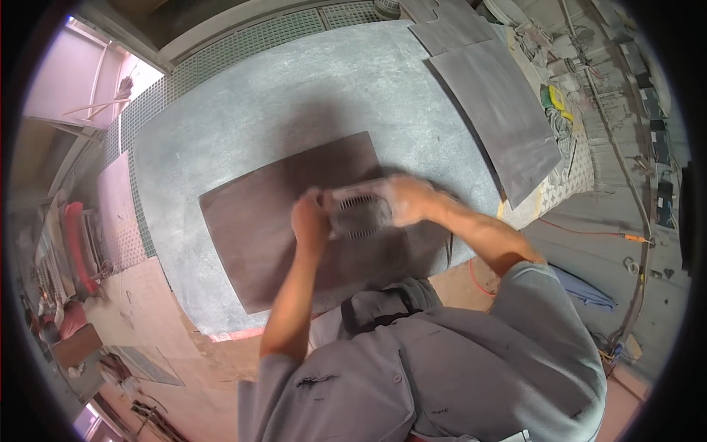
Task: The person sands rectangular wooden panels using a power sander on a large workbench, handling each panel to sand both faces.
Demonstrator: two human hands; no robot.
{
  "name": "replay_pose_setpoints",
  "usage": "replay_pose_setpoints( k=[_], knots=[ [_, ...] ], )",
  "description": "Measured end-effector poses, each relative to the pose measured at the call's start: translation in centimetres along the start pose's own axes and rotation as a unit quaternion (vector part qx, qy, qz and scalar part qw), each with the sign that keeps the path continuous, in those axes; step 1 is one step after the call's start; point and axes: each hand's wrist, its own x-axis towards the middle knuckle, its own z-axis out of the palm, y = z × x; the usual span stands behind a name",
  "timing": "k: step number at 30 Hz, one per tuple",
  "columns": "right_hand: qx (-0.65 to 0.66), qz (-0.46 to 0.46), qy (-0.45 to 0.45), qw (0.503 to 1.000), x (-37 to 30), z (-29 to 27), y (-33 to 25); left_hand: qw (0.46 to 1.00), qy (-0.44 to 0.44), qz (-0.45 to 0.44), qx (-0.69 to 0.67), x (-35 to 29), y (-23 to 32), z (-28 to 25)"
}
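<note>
A dark brown rectangular panel (258,214) lies flat on a dusty, pale blue-grey tabletop (213,132). Over its right part is a power sander (359,215) with slotted vents, smeared by motion. My left hand (311,215) is closed at the tool's left end. At the opposite end, my right hand (409,200) wraps round it, its fingers blurred. The sander's underside is hidden, so its contact with the panel cannot be seen directly.
Grey-brown panels (497,110) lie along the table's right side. Beyond them sit a yellow-and-green object (558,102) and a patterned cloth (578,173). Green grating (188,74) borders the far left edge. On the right floor runs a cable with an orange connector (633,238).
</note>
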Motion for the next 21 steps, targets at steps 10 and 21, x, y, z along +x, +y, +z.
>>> replay_pose_setpoints(
  k=[10,21],
  knots=[
    [-0.009,0.006,0.127,0.992,8.0,-6.4,7.6,0.993,-0.031,0.097,0.055,16.7,1.3,0.7],
    [-0.057,0.134,-0.023,0.989,-12.9,7.3,-0.3,0.998,-0.037,-0.033,0.029,-11.5,2.3,7.1]
  ],
)
